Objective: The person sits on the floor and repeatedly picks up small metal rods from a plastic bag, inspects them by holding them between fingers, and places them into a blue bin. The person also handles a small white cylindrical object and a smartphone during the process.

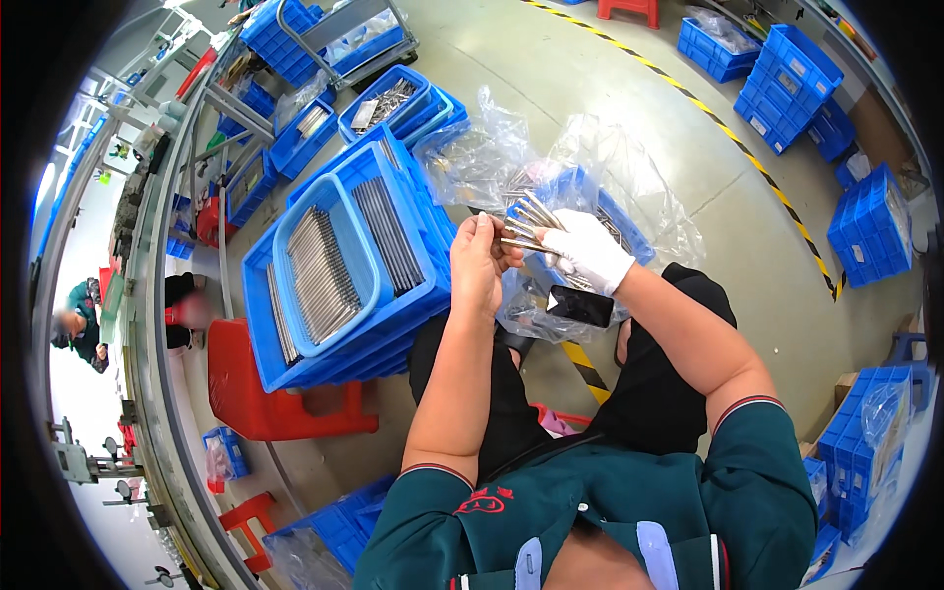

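Several thin metal rods [534, 209] fan out from my right hand [588, 252], which wears a white glove and is closed around them. My bare left hand [480, 264] is just left of it, thumb and fingers pinched at the end of a metal rod [529, 245] that reaches across to the glove. Beneath my hands stands a small blue crate [639, 241] lined with clear plastic, with more metal rods inside, partly hidden by the glove. A black phone [580, 306] lies at the crate's near end, close to my knees.
On the left, a light blue tray [285, 258] of neatly rowed rods rests on stacked blue crates [433, 295]. Clear plastic bags [678, 216] spread around the small crate. A red stool [241, 383] stands at left. More blue crates [787, 84] are stacked along the right.
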### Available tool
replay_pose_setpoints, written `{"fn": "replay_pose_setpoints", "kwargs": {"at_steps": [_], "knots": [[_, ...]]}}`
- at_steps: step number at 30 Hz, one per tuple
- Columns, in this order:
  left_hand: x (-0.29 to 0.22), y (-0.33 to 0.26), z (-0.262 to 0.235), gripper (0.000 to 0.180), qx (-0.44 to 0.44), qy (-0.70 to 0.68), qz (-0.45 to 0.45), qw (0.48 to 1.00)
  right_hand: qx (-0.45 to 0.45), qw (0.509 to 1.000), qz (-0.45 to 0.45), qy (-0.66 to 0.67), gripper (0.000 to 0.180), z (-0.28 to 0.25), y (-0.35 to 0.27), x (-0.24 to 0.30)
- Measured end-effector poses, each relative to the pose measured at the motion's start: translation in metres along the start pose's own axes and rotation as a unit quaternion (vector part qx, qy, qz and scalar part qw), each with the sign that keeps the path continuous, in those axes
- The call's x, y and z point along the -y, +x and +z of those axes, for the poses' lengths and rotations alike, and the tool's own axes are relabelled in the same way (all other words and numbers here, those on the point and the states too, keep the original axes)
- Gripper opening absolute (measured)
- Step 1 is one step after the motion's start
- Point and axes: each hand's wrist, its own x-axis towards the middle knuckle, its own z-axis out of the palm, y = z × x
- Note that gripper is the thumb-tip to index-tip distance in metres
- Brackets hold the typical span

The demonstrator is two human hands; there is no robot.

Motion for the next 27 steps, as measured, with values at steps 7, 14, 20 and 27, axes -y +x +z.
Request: {"fn": "replay_pose_setpoints", "kwargs": {"at_steps": [7, 14, 20, 27], "knots": [[-0.006, -0.004, -0.001, 0.022, 0.019, -0.019, -0.002, 1.000, -0.029, 0.995, -0.035, -0.088, 0.023, 0.004, -0.007, 0.010], [-0.006, 0.000, -0.015, 0.019, 0.102, -0.147, -0.092, 0.980, -0.081, 0.970, -0.148, -0.177, 0.026, -0.001, -0.012, 0.017], [-0.001, 0.001, -0.015, 0.015, 0.137, -0.192, -0.115, 0.965, -0.089, 0.964, -0.138, -0.208, 0.027, -0.002, -0.012, 0.020], [0.000, 0.001, -0.013, 0.015, 0.150, -0.181, -0.112, 0.966, -0.092, 0.961, -0.154, -0.212, 0.027, -0.004, -0.013, 0.021]]}}
